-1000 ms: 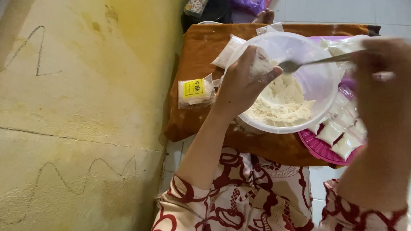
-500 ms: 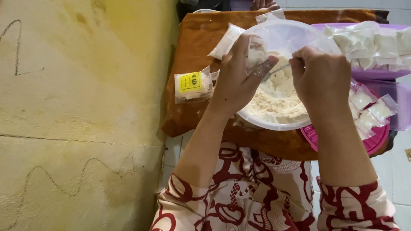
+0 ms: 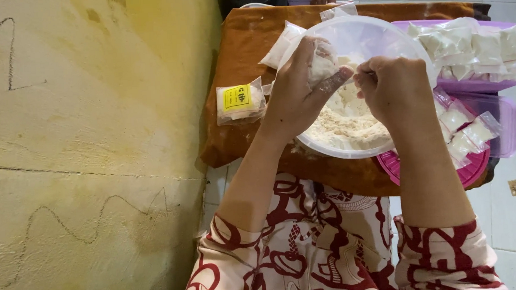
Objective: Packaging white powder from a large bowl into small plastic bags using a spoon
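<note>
Powder, pale and crumbly, fills the small clear bag (image 3: 322, 62) pinched in the left hand (image 3: 299, 92); right hand (image 3: 394, 91) fisted.

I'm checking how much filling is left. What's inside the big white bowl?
The white bowl holds pale crumbly powder heaped at its near side. The left hand and right hand cover the middle, hiding what lies beneath.

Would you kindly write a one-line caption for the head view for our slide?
Left hand holds a small clear bag over a bowl of white powder while the right hand fills it.
</note>
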